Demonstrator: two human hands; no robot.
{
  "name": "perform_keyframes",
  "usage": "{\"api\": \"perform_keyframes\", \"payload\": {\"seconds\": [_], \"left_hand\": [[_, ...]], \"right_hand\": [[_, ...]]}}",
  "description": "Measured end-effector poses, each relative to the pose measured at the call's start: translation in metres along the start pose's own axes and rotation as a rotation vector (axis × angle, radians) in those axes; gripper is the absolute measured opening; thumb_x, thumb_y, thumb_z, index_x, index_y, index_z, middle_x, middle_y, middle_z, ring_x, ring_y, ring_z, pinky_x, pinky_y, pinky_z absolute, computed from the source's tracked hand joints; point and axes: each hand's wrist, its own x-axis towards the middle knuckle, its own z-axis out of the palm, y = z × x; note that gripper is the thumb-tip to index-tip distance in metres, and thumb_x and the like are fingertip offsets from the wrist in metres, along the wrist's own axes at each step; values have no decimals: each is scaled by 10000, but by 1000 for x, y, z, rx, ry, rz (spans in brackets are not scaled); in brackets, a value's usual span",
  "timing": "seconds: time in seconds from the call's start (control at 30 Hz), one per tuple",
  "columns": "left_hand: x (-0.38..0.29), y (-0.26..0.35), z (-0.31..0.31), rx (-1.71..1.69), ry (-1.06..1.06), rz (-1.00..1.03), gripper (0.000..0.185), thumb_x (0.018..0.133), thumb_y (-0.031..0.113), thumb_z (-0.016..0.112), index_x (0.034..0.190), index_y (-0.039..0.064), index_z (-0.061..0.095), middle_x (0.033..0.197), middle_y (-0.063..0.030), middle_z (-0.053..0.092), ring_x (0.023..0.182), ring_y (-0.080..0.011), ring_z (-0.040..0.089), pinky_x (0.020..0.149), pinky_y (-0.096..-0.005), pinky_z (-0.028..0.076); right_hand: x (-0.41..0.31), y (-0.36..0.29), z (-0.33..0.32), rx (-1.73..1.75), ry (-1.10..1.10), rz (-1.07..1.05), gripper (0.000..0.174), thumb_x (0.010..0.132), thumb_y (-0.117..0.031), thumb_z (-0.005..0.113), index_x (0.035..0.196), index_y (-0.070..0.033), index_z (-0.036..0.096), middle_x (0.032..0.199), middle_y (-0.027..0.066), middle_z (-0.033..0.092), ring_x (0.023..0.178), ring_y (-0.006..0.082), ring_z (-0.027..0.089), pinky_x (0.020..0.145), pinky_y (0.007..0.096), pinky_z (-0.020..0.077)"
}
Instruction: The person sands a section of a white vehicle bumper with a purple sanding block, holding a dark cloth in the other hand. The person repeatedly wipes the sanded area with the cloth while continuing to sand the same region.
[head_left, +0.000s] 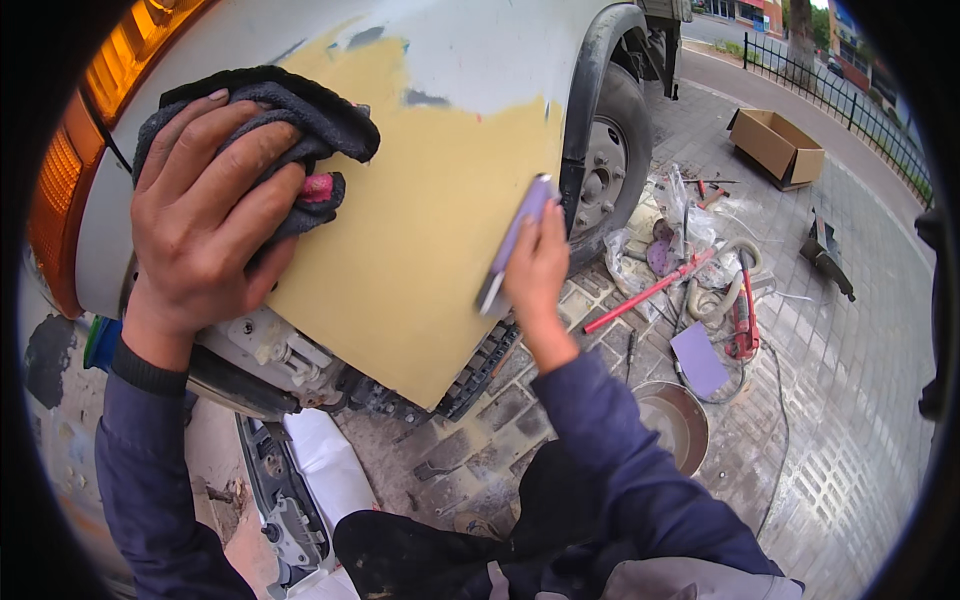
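My left hand grips a bunched dark grey cloth with a pink patch, over the upper left of a vehicle's body panel. Beige filler covers most of that panel, and white paint with dark bare spots shows above it. In my right hand is a long sanding block with purple abrasive, slightly blurred. The block lies against the filler's right side, close to the black wheel arch trim. My palm hides part of the cloth.
Orange lamps flank the panel at left. A wheel stands to the right. On the paving lie a red-handled tool, hoses, plastic bags, a purple abrasive sheet, a basin of cloudy water and a cardboard box. A removed headlamp lies below.
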Motion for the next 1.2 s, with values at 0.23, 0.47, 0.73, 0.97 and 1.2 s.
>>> {"api": "perform_keyframes", "payload": {"seconds": [0.23, 0.47, 0.73, 0.97, 1.2], "left_hand": [[4, 3, -2, 26, 34, 1, 426, 660, 189, 834, 1060, 42, 821, 1256, -160, 797, 1269, -417, 739, 1182, -600, 565], [7, 4, -1, 21, 41, -8, 413, 671, 191, 831, 1055, 39, 817, 1255, -156, 798, 1254, -410, 742, 1177, -597, 567], [4, 3, -2, 5, 40, -20, 416, 677, 183, 827, 1069, 47, 820, 1259, -160, 798, 1268, -420, 735, 1183, -615, 559], [5, 4, -1, -21, 13, -37, 450, 671, 168, 828, 1101, 38, 832, 1274, -182, 793, 1291, -453, 723, 1198, -654, 545], [6, 4, -3, -5, 44, -40, 415, 656, 197, 843, 1047, 65, 810, 1250, -144, 799, 1248, -399, 742, 1180, -601, 565]], "right_hand": [[-4, 5, -2, -73, 29, -112, 590, 1189, -276, 576, 1615, 131, 572, 1699, 390, 524, 1580, 508, 530, 1242, 535, 441], [-42, -34, -7, 32, -48, -230, 592, 1172, -225, 610, 1638, 133, 545, 1703, 394, 521, 1602, 523, 504, 1279, 598, 380], [39, -12, 1, 100, 13, -20, 569, 1181, -277, 588, 1581, 128, 606, 1636, 403, 578, 1488, 533, 588, 1198, 534, 457], [-10, -74, 1, 74, 34, -672, 633, 1102, -168, 695, 1662, 84, 545, 1683, 393, 546, 1451, 522, 624, 1149, 589, 484], [84, -37, 10, 35, 77, -138, 549, 1190, -260, 549, 1598, 101, 616, 1624, 386, 599, 1397, 533, 634, 1203, 519, 439]]}}
